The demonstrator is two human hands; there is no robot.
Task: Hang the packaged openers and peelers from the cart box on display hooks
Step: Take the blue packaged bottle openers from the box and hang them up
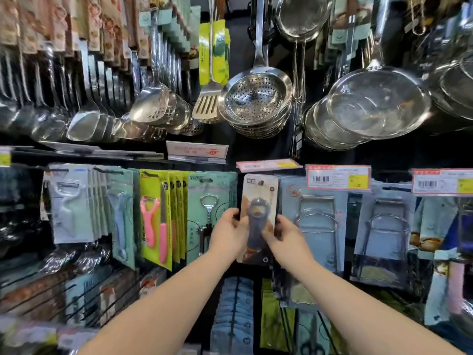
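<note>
A packaged grey opener (258, 198) on a beige card hangs upright in the middle of the lower display row. My left hand (229, 233) grips the card's left edge and my right hand (288, 235) holds its right edge. The card's top hole sits just below a pink price tag (267, 164); whether it is on a hook is unclear. To the left hang a corkscrew opener pack (208, 213), yellow-green packs with a pink peeler (153, 219) and white peeler packs (69, 203). The cart box is out of view.
Above hang steel ladles (151, 103), a slotted spatula (207, 103), stacked skimmers (256, 103) and mesh strainers (376, 108). Wire rack packs (317, 221) hang to the right. More packaged goods fill the hooks below, close under my forearms.
</note>
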